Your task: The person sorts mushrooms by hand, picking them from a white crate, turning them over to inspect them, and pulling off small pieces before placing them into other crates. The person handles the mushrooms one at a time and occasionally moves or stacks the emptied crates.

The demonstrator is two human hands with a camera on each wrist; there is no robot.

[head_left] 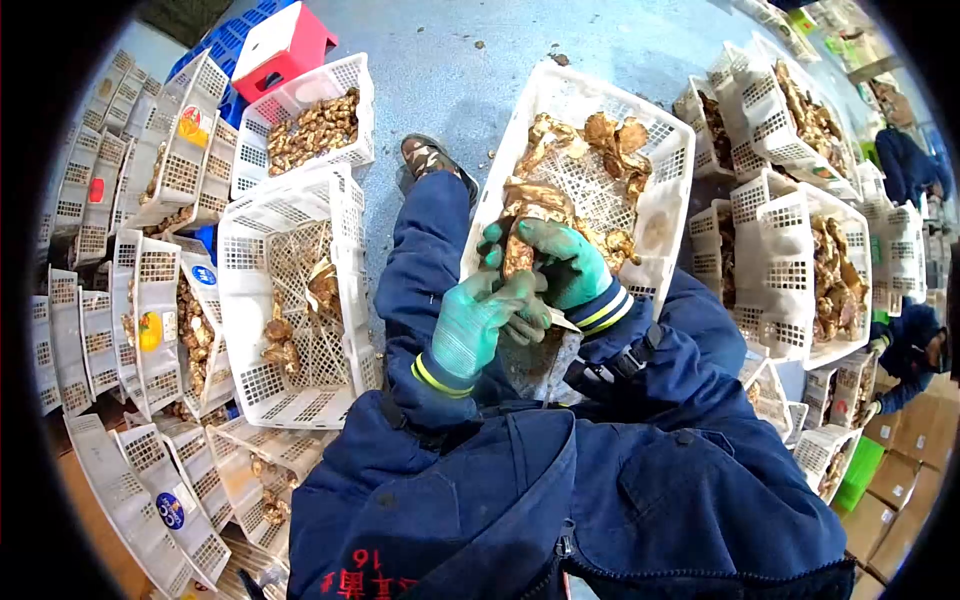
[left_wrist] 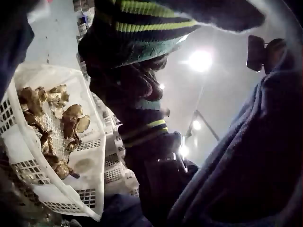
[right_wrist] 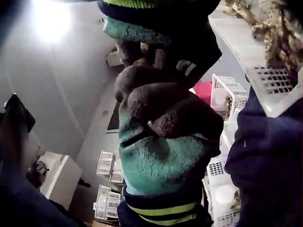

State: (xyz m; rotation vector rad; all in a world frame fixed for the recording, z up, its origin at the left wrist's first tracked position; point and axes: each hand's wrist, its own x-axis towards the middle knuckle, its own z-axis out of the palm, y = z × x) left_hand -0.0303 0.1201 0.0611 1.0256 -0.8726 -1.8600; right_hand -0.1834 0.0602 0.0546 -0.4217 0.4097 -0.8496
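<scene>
In the head view, my gloved right hand (head_left: 575, 262) holds a large brown mushroom (head_left: 540, 202), its thumb along the stem and the cap out over the crate. Just below it, the fingers of my gloved left hand (head_left: 475, 325) curl round a small knife, whose pale pointed blade (head_left: 562, 320) sticks out to the right; the handle is hidden. The two hands are close together above my lap. From the right wrist view, the left hand (right_wrist: 168, 125) appears as a fist with dirty fingers. A white crate (head_left: 682, 190) with several mushrooms (head_left: 615, 140) stands in front.
At the left stands a white crate (head_left: 235, 290) with a few mushrooms, and behind it another crate (head_left: 365, 110) full of them. A red and white stool (head_left: 285, 50) is at the back left. Stacked crates (head_left: 785, 260) line the right, where another person (head_left: 910, 345) works.
</scene>
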